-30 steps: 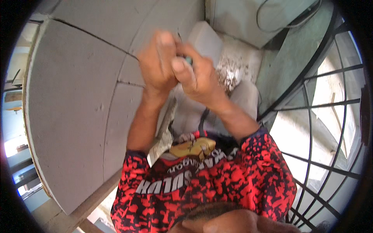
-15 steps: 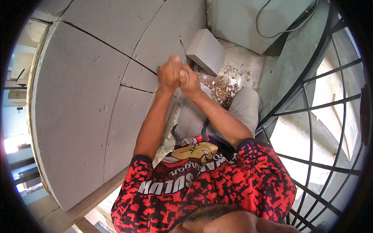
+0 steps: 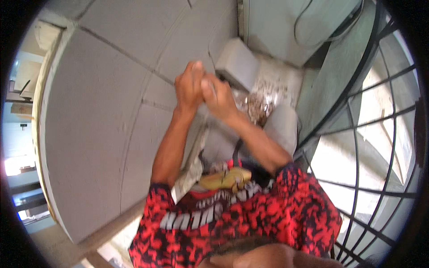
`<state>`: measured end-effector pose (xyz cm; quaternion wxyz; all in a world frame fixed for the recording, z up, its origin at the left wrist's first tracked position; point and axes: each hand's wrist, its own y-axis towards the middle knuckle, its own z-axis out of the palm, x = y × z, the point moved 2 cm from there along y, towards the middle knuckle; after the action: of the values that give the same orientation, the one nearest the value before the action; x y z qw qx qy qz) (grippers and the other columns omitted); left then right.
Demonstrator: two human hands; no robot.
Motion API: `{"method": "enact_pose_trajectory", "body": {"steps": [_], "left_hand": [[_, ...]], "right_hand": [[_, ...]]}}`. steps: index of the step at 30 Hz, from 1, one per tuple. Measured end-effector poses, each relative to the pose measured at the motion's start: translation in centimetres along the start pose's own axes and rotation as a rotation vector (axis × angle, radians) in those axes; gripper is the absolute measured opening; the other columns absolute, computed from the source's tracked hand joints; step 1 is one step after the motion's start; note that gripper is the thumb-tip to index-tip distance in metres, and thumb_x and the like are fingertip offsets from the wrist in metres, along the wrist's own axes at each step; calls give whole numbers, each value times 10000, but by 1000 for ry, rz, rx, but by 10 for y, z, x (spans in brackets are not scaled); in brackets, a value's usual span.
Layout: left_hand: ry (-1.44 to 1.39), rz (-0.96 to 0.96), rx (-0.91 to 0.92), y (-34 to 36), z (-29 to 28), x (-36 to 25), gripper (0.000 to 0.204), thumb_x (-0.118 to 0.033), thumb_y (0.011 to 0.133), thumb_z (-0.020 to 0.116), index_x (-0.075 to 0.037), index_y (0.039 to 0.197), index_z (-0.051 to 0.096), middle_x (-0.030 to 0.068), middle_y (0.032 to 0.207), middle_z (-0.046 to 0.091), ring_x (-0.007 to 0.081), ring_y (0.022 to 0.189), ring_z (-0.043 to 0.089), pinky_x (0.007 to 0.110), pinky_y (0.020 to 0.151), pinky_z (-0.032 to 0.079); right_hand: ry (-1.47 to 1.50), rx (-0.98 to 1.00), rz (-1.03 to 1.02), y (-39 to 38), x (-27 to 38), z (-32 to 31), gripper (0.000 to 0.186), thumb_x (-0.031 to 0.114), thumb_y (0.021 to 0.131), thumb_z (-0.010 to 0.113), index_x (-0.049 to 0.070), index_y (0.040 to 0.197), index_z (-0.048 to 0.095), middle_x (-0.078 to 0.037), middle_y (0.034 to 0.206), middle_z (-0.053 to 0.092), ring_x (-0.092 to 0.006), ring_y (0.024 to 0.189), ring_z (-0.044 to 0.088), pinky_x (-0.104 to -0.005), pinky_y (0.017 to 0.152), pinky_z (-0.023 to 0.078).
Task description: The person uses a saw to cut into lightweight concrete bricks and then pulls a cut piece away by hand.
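Observation:
In front of a wall of large grey blocks (image 3: 94, 129), my left hand (image 3: 188, 89) and my right hand (image 3: 220, 99) are raised close together. The fingers of both are curled tight, and the right presses against the side of the left. Whatever they grip, if anything, is hidden behind the fingers. Nearest to the hands are the dark joints between the blocks; whether anything touches the wall I cannot tell. Just beyond the right hand, a loose grey block (image 3: 237, 64) stands on the floor. The picture is smeared by motion.
Broken rubble (image 3: 259, 107) lies on the floor beside my bent knee (image 3: 281, 127). Black metal bars (image 3: 356, 147) curve along the right. A pale green-grey panel (image 3: 286, 31) with a cable (image 3: 297, 33) stands at the far side. Left of the wall's edge, another room shows.
Both hands have shifted slightly left along the wall, still together and closed. The view has moved a little and blurred. The loose block stays where it stood.

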<state>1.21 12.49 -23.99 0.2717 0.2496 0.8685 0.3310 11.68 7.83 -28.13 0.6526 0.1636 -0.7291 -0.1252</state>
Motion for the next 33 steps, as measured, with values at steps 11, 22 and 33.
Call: {"method": "enact_pose_trajectory", "body": {"steps": [11,22,33], "left_hand": [[-130,-92,-80,-19,-19,-13,324,-305,956,431,-21,855,552,136,706,562,339,526,533,404,476,433],[11,-149,13,-51,7,24,274,-273,941,463,-54,789,526,159,671,511,338,527,526,395,437,408],[-91,-330,116,-55,0,-5,368,-313,967,398,-31,756,506,131,683,518,313,568,521,391,494,415]], "right_hand": [[36,80,89,2,28,-6,619,549,921,441,-28,1096,581,-280,897,631,-414,874,649,-446,733,497],[46,33,75,9,-11,8,559,497,929,462,-24,1078,598,-271,951,634,-440,964,617,-414,793,499],[63,-27,66,-13,-8,8,535,479,954,407,-8,1070,595,-238,806,639,-428,809,648,-439,676,495]]}}
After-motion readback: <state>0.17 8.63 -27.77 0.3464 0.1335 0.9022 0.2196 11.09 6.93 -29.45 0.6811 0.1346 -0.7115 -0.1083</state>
